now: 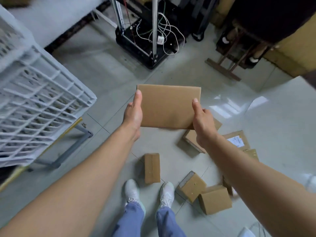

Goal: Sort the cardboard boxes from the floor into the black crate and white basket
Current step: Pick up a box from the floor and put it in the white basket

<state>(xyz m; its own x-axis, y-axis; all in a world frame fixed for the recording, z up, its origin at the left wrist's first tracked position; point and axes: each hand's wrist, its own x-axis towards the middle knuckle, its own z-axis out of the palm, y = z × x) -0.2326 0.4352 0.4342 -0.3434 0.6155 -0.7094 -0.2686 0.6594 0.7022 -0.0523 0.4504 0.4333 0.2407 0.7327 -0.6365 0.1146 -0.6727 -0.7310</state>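
Right now the flat cardboard box (168,106) is off the floor, held level in mid-air in front of the person, near the middle of the view. The left hand (134,115) grips its left edge with the thumb laid along the top face. The right hand (202,124) grips the near right corner, thumb likewise on top. The fingers of both hands go underneath, out of sight.

Below and to the right, more boxes lie scattered on the floor (111,74). A narrow box (152,168) sits just beyond the white shoes (131,189), a tilted box (193,187) lies right beside a squarer box (215,199) at near right, and a labelled box (236,140) lies farther right.

The white basket (39,100) stands raised at the left. It is blurred, and brown shapes behind its lattice may be cardboard. No black crate is plainly in view.

Two things could go wrong from here. A step left toward the basket could catch the narrow box at the feet. Letting go with one hand too early would let the wide box tip and drop.
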